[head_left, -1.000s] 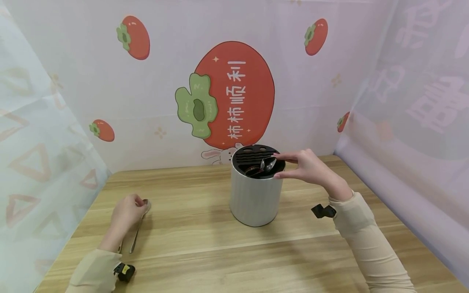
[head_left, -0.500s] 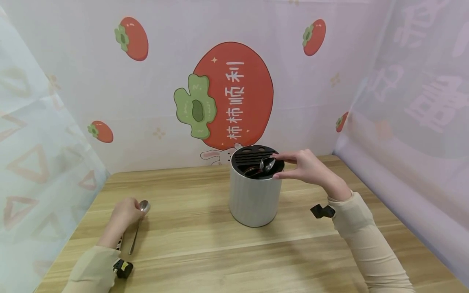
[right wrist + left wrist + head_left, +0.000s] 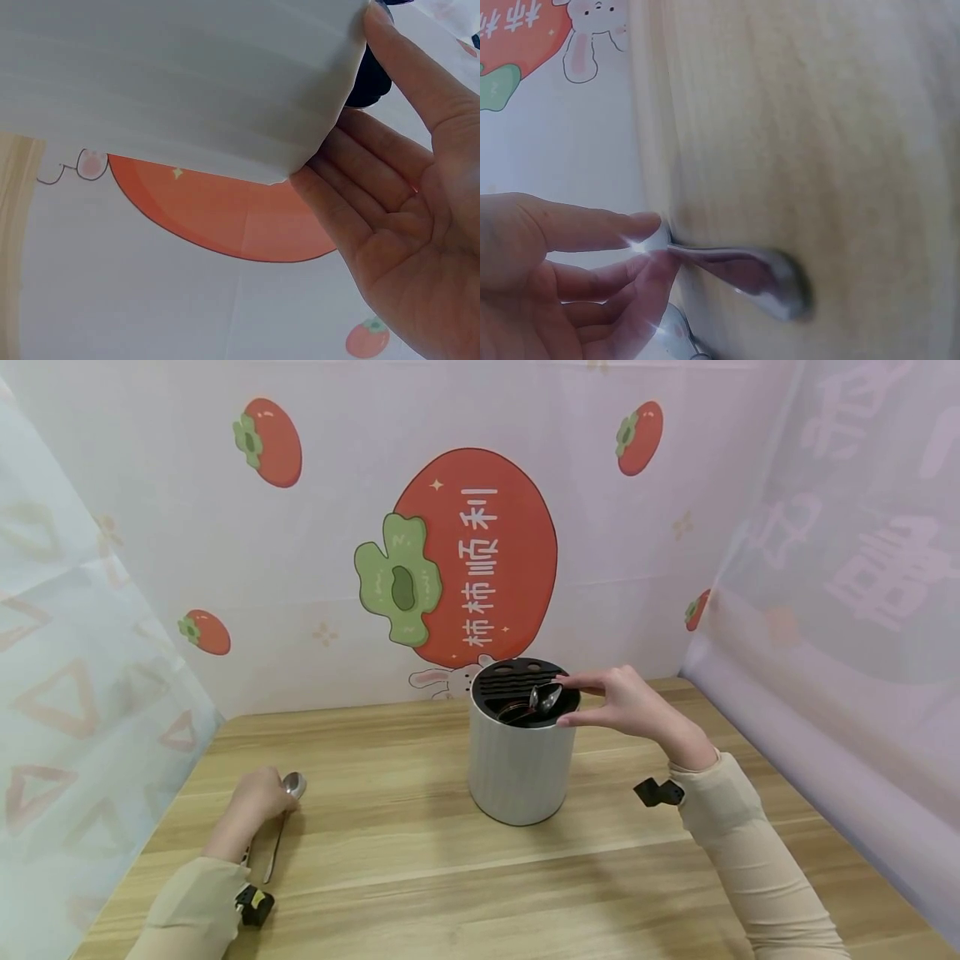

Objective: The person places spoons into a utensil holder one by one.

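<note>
My left hand (image 3: 258, 797) pinches a metal spoon (image 3: 294, 785) near its bowl, low over the table's left side. Its handle points toward me, and its flared end (image 3: 769, 285) looms large in the left wrist view. A second piece of metal cutlery (image 3: 676, 334) lies beside it, mostly hidden by the hand. My right hand (image 3: 622, 706) holds the rim of a white cylindrical utensil holder (image 3: 521, 777), thumb in front and fingers farther back. Inside the holder's black slotted insert (image 3: 517, 672), metal spoons (image 3: 550, 697) stand bowls up, close to the right fingertips.
The wooden table (image 3: 390, 877) ends at a fabric backdrop (image 3: 337, 527) printed with persimmons. More fabric hangs along the left and right sides. Each sleeve carries a small black wrist device (image 3: 255, 906).
My left hand has drawn slightly back, showing more of the spoon's bowl. The right hand keeps its place on the holder's rim, while the whole view shifts a little.
</note>
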Motion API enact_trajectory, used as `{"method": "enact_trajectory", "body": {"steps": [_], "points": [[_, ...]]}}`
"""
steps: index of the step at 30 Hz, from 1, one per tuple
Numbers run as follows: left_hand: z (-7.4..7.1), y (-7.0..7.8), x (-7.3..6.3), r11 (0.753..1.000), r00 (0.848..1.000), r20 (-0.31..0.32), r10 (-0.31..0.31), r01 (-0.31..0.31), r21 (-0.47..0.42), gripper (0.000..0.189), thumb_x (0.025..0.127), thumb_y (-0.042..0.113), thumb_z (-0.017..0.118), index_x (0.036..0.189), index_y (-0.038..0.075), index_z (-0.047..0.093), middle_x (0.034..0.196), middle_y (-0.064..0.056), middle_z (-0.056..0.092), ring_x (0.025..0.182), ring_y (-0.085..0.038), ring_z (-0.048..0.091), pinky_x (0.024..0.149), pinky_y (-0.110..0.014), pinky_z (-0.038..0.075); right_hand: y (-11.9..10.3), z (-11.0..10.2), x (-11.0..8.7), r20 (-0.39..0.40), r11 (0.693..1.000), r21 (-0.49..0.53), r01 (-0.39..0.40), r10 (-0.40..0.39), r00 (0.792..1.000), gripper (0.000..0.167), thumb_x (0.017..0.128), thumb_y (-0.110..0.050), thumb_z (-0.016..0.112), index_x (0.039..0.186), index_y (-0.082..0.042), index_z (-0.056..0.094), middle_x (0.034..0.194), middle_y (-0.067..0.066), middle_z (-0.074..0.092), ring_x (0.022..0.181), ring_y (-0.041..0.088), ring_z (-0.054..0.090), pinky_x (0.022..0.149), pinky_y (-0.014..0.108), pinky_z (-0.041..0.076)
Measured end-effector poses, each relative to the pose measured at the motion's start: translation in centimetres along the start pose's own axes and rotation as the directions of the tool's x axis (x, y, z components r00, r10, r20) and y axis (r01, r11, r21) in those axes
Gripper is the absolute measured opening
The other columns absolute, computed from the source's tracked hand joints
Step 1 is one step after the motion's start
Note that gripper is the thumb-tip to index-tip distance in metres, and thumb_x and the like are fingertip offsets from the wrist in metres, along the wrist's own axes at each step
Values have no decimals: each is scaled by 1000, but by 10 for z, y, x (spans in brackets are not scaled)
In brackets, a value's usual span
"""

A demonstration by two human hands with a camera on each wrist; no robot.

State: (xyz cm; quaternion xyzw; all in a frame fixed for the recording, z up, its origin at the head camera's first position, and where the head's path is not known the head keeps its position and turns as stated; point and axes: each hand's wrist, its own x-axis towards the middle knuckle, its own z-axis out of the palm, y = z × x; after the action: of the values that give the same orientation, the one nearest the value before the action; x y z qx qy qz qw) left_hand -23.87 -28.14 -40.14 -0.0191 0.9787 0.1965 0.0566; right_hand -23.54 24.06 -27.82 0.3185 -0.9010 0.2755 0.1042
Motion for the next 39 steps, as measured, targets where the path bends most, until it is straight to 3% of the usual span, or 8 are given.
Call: {"method": "enact_trajectory", "body": {"steps": [13,22,39], "points": [[3,1,-2,999,1000,-18,-2,1,-40,15,70,5,70,66,-3,58,53,-7,59,46,-15,54,47,-26,44,-2,0,0,11,1000,-9,-13,13,1000,56,74,-37,79,120,-7,66,121,10,65,112,23,63,93,40,49],[2,4,-3,998,1000,3,-19,20,-58,15,73,4,69,70,-5,58,55,-9,60,47,-16,56,47,-26,46,-1,-1,0,3,1000,-8,-10,10,1000,56,74,-37,79,120,-8,66,122,9,65,112,23,63,94,40,49],[1,3,-5,988,999,13,-48,50,-145,11,68,-3,69,69,-6,59,56,-10,61,46,-14,56,47,-26,49,-2,-1,-1,0,1000,-2,-14,14,1000,56,74,-37,79,120,-8,66,120,10,66,111,23,63,93,41,49]]}}
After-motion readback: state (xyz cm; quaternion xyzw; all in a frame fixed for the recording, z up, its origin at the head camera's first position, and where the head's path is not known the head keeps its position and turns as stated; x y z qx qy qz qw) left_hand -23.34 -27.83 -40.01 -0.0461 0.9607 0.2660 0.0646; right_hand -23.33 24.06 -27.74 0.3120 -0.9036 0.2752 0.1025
